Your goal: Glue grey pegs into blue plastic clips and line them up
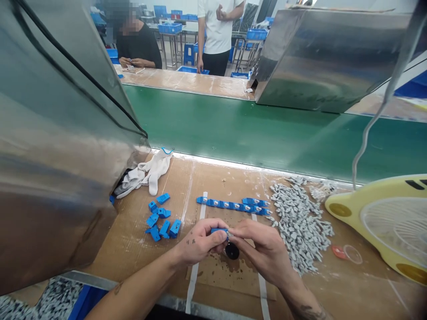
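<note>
My left hand (200,242) pinches a small blue plastic part (218,230) between thumb and fingers. My right hand (263,249) meets it from the right, fingertips closed on a small grey piece at the part's end. A round black object (231,251) sits on the cardboard just below both hands. Beyond them lies a row of blue parts (233,205) laid end to end. A loose cluster of blue parts (162,220) lies to the left, and a heap of small grey pieces (300,220) to the right.
A white glove (147,174) lies by a steel housing (56,146) on the left. A green conveyor belt (253,129) runs behind the cardboard worktop. A yellow fan (387,222) lies at the right, with a second steel housing (327,58) above. Two other people are across the belt.
</note>
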A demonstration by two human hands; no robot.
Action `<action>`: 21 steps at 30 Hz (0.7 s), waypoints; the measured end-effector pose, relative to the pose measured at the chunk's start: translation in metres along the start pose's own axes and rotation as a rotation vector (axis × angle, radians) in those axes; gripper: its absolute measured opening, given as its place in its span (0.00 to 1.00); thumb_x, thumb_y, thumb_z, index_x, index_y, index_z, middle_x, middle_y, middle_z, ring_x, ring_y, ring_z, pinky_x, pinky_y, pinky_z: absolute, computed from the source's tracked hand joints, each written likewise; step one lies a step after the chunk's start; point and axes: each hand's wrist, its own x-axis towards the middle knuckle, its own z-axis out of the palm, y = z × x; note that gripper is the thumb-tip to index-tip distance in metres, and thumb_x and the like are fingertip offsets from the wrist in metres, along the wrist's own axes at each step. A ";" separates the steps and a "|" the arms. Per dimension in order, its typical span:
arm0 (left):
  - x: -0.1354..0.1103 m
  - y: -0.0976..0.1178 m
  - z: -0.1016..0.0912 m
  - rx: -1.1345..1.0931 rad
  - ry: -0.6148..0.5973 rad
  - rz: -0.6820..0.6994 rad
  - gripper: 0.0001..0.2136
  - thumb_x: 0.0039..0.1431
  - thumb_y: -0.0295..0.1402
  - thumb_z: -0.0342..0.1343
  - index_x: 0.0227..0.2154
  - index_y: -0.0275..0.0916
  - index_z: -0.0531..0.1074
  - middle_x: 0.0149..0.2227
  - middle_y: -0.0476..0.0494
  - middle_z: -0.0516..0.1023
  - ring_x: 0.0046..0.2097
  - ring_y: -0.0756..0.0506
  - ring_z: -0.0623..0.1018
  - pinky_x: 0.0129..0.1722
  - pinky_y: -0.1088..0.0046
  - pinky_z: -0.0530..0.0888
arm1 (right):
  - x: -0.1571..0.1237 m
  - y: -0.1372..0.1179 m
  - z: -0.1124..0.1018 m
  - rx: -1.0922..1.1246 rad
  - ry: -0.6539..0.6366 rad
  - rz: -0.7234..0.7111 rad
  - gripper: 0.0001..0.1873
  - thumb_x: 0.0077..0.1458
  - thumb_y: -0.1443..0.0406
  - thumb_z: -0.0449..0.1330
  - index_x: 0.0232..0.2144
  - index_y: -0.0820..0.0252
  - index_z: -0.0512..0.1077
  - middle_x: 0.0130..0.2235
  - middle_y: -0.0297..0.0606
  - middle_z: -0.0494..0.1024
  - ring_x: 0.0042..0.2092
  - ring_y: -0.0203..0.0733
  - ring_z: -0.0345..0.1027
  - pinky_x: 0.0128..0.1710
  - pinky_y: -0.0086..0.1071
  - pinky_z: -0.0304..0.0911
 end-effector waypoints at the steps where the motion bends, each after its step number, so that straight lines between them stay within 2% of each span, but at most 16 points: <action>1: -0.001 0.004 -0.001 0.089 -0.013 0.022 0.19 0.62 0.48 0.58 0.36 0.33 0.72 0.24 0.51 0.65 0.25 0.54 0.62 0.25 0.78 0.59 | 0.001 -0.003 -0.003 0.012 -0.012 -0.010 0.06 0.64 0.68 0.63 0.40 0.55 0.80 0.32 0.34 0.79 0.32 0.37 0.72 0.32 0.28 0.66; 4: -0.004 0.015 -0.004 0.423 0.057 0.204 0.16 0.63 0.45 0.57 0.37 0.33 0.75 0.29 0.46 0.71 0.30 0.50 0.69 0.31 0.75 0.66 | 0.001 -0.011 -0.011 0.072 -0.026 0.037 0.08 0.60 0.66 0.67 0.43 0.53 0.79 0.34 0.35 0.80 0.34 0.38 0.74 0.36 0.29 0.69; 7: -0.005 0.020 -0.006 0.698 0.179 0.475 0.10 0.63 0.37 0.60 0.40 0.36 0.78 0.36 0.40 0.76 0.39 0.46 0.75 0.41 0.70 0.71 | -0.003 -0.013 -0.015 0.195 0.052 0.215 0.11 0.58 0.63 0.68 0.44 0.54 0.79 0.36 0.36 0.81 0.34 0.40 0.76 0.36 0.30 0.72; 10: -0.006 0.016 -0.007 0.899 0.201 0.641 0.10 0.63 0.31 0.59 0.46 0.38 0.77 0.42 0.37 0.78 0.43 0.44 0.77 0.46 0.68 0.73 | -0.006 -0.012 -0.013 0.269 0.084 0.339 0.07 0.59 0.62 0.67 0.40 0.55 0.80 0.35 0.36 0.82 0.34 0.40 0.77 0.34 0.27 0.73; 17: -0.008 0.001 -0.003 1.363 0.259 0.830 0.16 0.64 0.27 0.56 0.54 0.41 0.73 0.47 0.35 0.77 0.46 0.44 0.78 0.44 0.69 0.75 | -0.005 -0.018 -0.004 0.225 0.044 0.360 0.09 0.62 0.60 0.63 0.37 0.57 0.82 0.33 0.36 0.82 0.33 0.40 0.76 0.33 0.27 0.71; 19: -0.011 0.009 -0.002 1.475 0.276 0.810 0.19 0.65 0.31 0.56 0.58 0.42 0.69 0.55 0.31 0.72 0.51 0.41 0.76 0.47 0.66 0.75 | 0.000 -0.017 -0.014 0.128 0.044 0.299 0.09 0.63 0.60 0.62 0.37 0.57 0.81 0.32 0.36 0.82 0.32 0.40 0.75 0.32 0.29 0.70; 21: -0.020 0.025 -0.004 1.621 0.272 0.725 0.24 0.64 0.37 0.57 0.62 0.40 0.64 0.60 0.28 0.68 0.55 0.37 0.73 0.52 0.58 0.74 | 0.010 -0.013 -0.034 -0.041 0.066 0.192 0.09 0.64 0.60 0.62 0.36 0.56 0.81 0.33 0.36 0.82 0.32 0.40 0.74 0.32 0.31 0.69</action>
